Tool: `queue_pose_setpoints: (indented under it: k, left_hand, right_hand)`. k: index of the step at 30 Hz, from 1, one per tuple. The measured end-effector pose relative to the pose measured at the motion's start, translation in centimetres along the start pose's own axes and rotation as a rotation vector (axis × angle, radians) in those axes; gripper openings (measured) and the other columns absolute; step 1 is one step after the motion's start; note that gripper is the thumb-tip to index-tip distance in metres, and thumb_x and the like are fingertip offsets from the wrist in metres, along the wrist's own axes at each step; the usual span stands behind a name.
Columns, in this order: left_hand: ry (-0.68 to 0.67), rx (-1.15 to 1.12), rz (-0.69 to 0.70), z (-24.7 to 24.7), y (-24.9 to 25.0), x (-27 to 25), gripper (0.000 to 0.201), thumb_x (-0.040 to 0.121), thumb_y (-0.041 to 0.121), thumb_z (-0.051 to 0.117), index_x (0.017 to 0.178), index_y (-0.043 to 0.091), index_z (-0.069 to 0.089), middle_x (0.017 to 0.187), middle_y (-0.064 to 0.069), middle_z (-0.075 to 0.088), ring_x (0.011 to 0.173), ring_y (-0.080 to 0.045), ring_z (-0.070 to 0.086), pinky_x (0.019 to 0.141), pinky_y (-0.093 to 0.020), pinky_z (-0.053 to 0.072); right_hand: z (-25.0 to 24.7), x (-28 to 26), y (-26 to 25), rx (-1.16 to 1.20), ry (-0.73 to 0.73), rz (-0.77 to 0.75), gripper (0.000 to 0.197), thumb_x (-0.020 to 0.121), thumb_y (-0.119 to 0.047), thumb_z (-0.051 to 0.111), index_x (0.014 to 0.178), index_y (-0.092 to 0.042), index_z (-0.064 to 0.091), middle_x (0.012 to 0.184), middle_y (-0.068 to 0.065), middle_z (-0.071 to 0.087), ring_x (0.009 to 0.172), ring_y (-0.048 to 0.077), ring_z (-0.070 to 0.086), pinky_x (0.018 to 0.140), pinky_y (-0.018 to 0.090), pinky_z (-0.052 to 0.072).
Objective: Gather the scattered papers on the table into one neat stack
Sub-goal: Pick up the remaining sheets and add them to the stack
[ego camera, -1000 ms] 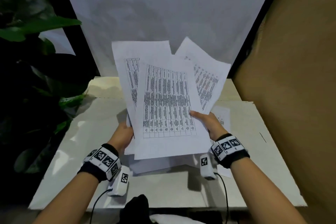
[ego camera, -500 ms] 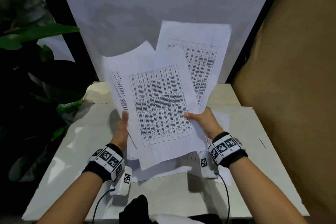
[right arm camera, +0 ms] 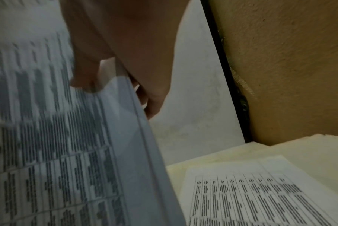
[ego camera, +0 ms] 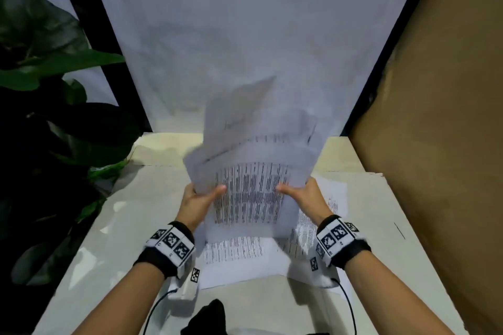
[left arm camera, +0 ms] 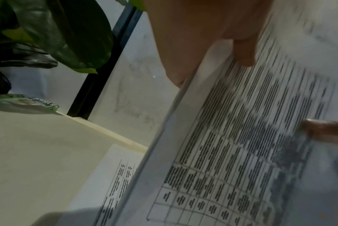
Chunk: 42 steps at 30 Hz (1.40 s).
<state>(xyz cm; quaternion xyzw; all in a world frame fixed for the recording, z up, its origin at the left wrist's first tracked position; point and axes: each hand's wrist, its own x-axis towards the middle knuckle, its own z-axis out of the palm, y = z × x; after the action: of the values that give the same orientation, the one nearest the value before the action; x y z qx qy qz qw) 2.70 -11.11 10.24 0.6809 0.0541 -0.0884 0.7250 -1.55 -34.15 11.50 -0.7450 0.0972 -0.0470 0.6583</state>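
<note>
Both hands, left (ego camera: pixel 196 200) and right (ego camera: pixel 304 196), pinching bundle (ego camera: pixel 250 193) by side edges above table (ego camera: pixel 114 226). Sheets look thin, floppy, slippery, so hold low on both sides. More papers (ego camera: pixel 321 215) flat underneath.

This looks like a makeshift recording corner in an office or lab rather than a home. A pale desk (ego camera: pixel 272 304) stands against a white sheet backdrop (ego camera: pixel 245 35) hung between black frame bars (ego camera: pixel 98 43). A bare brown board (ego camera: pixel 441 117) walls off the desk's right edge, and a large-leaved potted plant (ego camera: pixel 46 68) crowds its left edge. Printed table sheets (ego camera: pixel 234 250) lie on the desk, and both wrists carry bands with square black-and-white markers (ego camera: pixel 172 242) and cabled cameras.
</note>
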Motion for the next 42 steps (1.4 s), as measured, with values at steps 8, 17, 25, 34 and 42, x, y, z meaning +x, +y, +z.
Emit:
queue_pose_setpoints:
  k: [8,17,25,34,42]
  left_hand:
    - [-0.114,0.075,0.152,-0.1,2.7,0.2,0.020,0.076,0.010,0.067,0.090,0.024,0.061,0.086,0.008,0.068,0.076,0.000,0.067,0.069,-0.016,0.054]
    - [-0.079,0.029,0.176,0.1,4.0,0.1,0.017,0.077,0.011,0.065,0.090,0.019,0.057,0.091,-0.003,0.065,0.087,-0.017,0.064,0.082,-0.034,0.054]
    - [-0.123,0.072,0.274,-0.4,4.6,-0.3,0.022,0.080,0.007,0.062,0.088,0.027,0.060,0.089,0.005,0.064,0.075,0.003,0.065,0.073,-0.017,0.053]
    - [-0.018,-0.018,0.407,0.8,7.6,-1.3,0.064,0.052,0.078,0.056,0.078,0.019,0.060,0.061,0.011,0.069,0.059,-0.002,0.064,0.056,-0.017,0.051]
    - [0.150,-0.037,0.378,2.3,9.6,-1.5,0.081,0.042,0.095,0.032,0.081,0.030,0.061,0.076,-0.002,0.069,0.078,-0.019,0.068,0.076,-0.033,0.052]
  right_hand:
    - [0.3,0.6,-1.7,0.060,0.008,-0.073,0.030,0.073,-0.008,0.072,0.100,-0.011,0.061,0.089,-0.006,0.067,0.077,-0.006,0.066,0.078,0.014,0.052]
    - [0.8,1.0,-4.1,0.093,0.057,-0.169,0.019,0.075,-0.006,0.069,0.082,-0.023,0.063,0.085,-0.002,0.067,0.075,-0.002,0.067,0.073,0.017,0.053]
    - [1.4,0.4,-5.0,0.107,0.025,-0.172,0.026,0.069,-0.032,0.074,0.092,-0.024,0.065,0.096,0.001,0.069,0.091,0.010,0.068,0.090,0.034,0.052]
    - [3.0,0.3,-8.1,0.238,0.281,-0.227,0.082,0.050,-0.086,0.053,0.084,-0.011,0.053,0.080,0.013,0.042,0.075,0.023,0.039,0.073,0.044,0.039]
    - [3.1,0.7,-9.0,0.299,0.331,-0.242,0.085,0.035,-0.092,0.047,0.081,-0.023,0.063,0.069,0.005,0.067,0.066,0.021,0.065,0.064,0.029,0.052]
